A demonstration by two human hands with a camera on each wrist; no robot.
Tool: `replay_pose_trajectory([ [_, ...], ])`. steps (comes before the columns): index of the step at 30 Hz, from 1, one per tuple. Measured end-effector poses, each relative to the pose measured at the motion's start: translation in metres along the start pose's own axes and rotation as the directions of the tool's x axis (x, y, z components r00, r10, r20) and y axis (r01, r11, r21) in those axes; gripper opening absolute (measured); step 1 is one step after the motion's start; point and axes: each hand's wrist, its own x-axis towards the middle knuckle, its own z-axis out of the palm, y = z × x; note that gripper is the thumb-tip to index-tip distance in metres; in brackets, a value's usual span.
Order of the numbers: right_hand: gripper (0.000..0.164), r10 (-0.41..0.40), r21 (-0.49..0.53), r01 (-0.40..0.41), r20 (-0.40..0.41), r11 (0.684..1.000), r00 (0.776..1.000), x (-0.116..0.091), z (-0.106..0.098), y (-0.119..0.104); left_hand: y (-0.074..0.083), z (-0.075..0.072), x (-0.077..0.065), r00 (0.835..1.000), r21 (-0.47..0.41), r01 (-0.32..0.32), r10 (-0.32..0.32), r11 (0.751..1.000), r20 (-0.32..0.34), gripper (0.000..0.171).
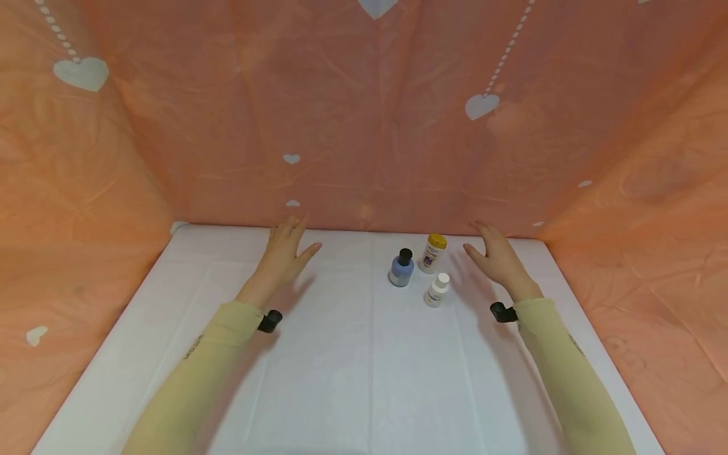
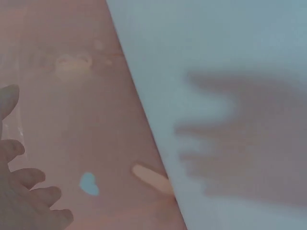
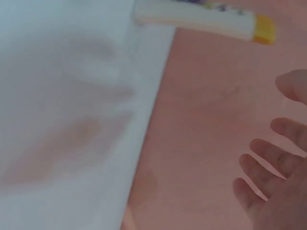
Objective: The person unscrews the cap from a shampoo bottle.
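Note:
Three small bottles stand upright on the white table, right of its middle. One is a blue bottle [image 1: 401, 270] with a black cap. Behind it to the right is a white bottle with a yellow lid [image 1: 433, 254], which the right wrist view also catches as a white container [image 3: 201, 19] at its top edge. Closest to the front is a small white bottle with a white cap [image 1: 436, 291]. My left hand [image 1: 281, 256] hovers over the table, fingers spread, holding nothing. My right hand [image 1: 497, 256], also without anything in it, is spread just right of the bottles.
An orange curtain [image 1: 341, 126] with white hearts hangs along the table's back edge and at both sides. The white table cover [image 1: 324, 379] stretches between my forearms. A black wrist camera is on each wrist, the left one [image 1: 270, 321] and the right one [image 1: 503, 312].

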Motion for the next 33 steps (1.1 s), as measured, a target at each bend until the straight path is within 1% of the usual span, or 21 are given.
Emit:
replay_pose_trajectory([
  [4,0.058,0.004,0.090,-0.001,-0.026,0.996,1.000,-0.005,-0.007,-0.008,0.012,-0.002,-0.001,1.000,-0.103,-0.008,0.009,0.995,0.012,0.078],
  [10,0.053,-0.026,0.187,0.040,-0.079,0.982,0.997,-0.012,-0.012,-0.019,0.029,-0.002,-0.004,0.999,-0.265,0.004,0.006,0.964,0.035,0.078],
  [14,0.050,-0.040,0.255,0.064,-0.098,0.965,0.994,-0.018,-0.015,-0.027,0.038,0.001,-0.005,0.999,-0.325,-0.024,0.032,0.945,0.019,0.078],
  [16,0.049,-0.050,0.297,0.081,-0.108,0.952,0.993,-0.021,-0.016,-0.031,0.042,0.002,-0.005,0.999,-0.347,-0.030,0.036,0.937,0.009,0.077],
  [19,0.046,-0.055,0.361,0.094,-0.116,0.928,0.992,-0.026,-0.017,-0.038,0.049,0.005,-0.007,0.999,-0.394,-0.041,0.041,0.918,-0.007,0.073],
  [21,0.044,-0.048,0.392,0.087,-0.109,0.916,0.993,-0.028,-0.019,-0.042,0.054,0.008,-0.009,0.999,-0.443,-0.045,0.045,0.896,-0.012,0.071],
  [23,0.040,-0.041,0.418,0.077,-0.095,0.905,0.995,-0.031,-0.020,-0.046,0.059,0.011,-0.012,0.999,-0.497,-0.045,0.046,0.867,-0.009,0.070],
  [26,0.035,-0.041,0.475,0.067,-0.065,0.877,0.997,-0.036,-0.020,-0.052,0.066,0.019,-0.016,0.999,-0.574,-0.037,0.043,0.818,-0.003,0.071],
  [27,0.034,-0.042,0.497,0.065,-0.056,0.865,0.998,-0.037,-0.020,-0.054,0.069,0.022,-0.017,0.999,-0.595,-0.036,0.044,0.803,-0.001,0.072],
  [28,0.033,-0.047,0.524,0.064,-0.046,0.850,0.998,-0.038,-0.020,-0.056,0.071,0.026,-0.018,0.999,-0.608,-0.038,0.047,0.793,0.000,0.072],
  [30,0.032,-0.053,0.578,0.059,-0.028,0.814,0.998,-0.040,-0.021,-0.062,0.074,0.033,-0.019,0.998,-0.637,-0.041,0.056,0.769,0.004,0.072],
  [33,0.034,-0.055,0.620,0.048,-0.008,0.783,0.998,-0.044,-0.024,-0.074,0.080,0.043,-0.020,0.997,-0.674,-0.021,0.063,0.738,0.038,0.071],
])
